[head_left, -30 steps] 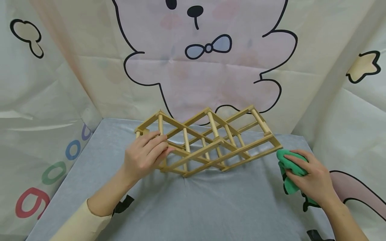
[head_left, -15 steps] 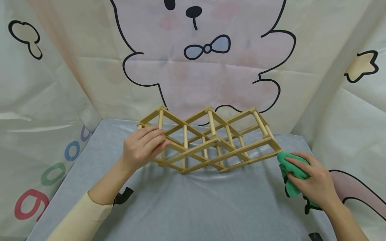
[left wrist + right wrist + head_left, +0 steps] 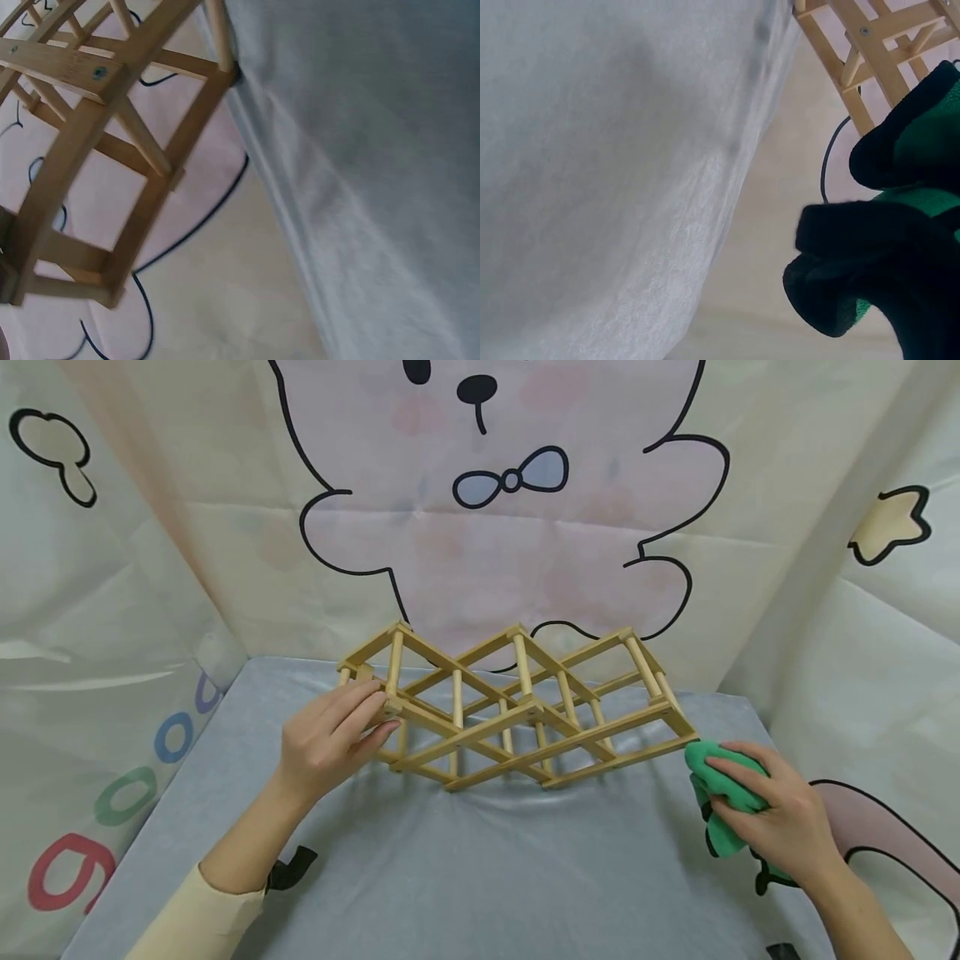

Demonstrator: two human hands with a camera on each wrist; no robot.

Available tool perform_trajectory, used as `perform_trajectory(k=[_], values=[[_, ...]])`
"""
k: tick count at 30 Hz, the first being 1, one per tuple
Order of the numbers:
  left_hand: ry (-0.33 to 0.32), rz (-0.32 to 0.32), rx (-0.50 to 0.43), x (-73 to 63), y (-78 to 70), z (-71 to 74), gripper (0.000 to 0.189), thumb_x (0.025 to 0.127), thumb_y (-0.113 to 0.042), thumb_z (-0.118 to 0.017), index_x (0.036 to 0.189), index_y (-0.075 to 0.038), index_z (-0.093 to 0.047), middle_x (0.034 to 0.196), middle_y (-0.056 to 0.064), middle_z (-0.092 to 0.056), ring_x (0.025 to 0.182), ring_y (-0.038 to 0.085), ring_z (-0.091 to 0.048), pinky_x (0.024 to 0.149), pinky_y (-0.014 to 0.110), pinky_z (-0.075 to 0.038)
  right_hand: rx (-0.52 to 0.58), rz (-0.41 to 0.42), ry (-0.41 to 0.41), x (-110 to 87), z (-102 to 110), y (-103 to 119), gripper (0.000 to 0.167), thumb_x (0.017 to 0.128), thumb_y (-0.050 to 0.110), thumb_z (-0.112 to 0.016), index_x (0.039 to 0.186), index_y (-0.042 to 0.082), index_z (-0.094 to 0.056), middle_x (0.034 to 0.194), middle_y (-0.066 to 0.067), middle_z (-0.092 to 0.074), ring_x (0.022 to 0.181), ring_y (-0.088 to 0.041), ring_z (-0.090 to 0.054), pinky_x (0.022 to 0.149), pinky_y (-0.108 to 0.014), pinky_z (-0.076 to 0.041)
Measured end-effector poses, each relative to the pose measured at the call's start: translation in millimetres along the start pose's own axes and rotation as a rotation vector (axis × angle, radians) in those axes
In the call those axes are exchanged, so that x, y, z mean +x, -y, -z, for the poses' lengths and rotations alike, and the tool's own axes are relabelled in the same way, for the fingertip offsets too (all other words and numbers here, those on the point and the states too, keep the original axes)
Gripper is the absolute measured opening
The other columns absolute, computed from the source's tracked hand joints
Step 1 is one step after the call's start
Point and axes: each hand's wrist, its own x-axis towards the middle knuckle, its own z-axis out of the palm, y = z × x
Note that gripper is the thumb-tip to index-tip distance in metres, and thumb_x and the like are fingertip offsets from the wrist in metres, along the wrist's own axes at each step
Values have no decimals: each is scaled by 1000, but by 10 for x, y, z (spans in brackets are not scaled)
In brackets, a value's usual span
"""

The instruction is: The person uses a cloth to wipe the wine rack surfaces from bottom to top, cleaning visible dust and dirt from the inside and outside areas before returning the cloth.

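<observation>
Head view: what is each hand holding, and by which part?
The left hand grips the wooden rack by its left end; the right hand holds the bunched green cloth by its upper folds.

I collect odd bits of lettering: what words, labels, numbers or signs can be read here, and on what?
"o" or "0": green ring, left wall.
"o" or "0": blue ring, same wall.
Red character, purple mark there: too unclear to name.
No writing visible on wooden rack or green cloth.

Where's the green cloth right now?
In the head view, the green cloth is on the right side, gripped in the person's right hand, just by the right end of the wooden rack.
</observation>
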Motion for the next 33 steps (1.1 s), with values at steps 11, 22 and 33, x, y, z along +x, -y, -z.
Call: perform_trajectory(k=[11,22,33], values=[[22,153,41,-431,4,350,36,99,-28,-72,100,7,-76,89,21,-74,62,36,-68,50,50,-55,43,139,-43,48,-222,132,56,101,54,-61,102,3,-82,113,-26,-69,124,-2,-53,103,-7,-38],[58,224,11,-516,-25,415,36,103,-26,-71,93,8,-78,88,18,-75,66,35,-69,56,46,-56,-27,220,-4,77,-461,283,53,104,52,-54,104,9,-83,116,-22,-71,98,-37,-64,105,-8,-36],[122,232,-10,-497,-31,468,31,104,-21,-68,101,9,-78,92,18,-75,70,34,-70,59,42,-58,-100,306,117,96,-689,446,46,108,45,-46,112,15,-81,121,-15,-70,95,-34,-69,72,-45,-60]])
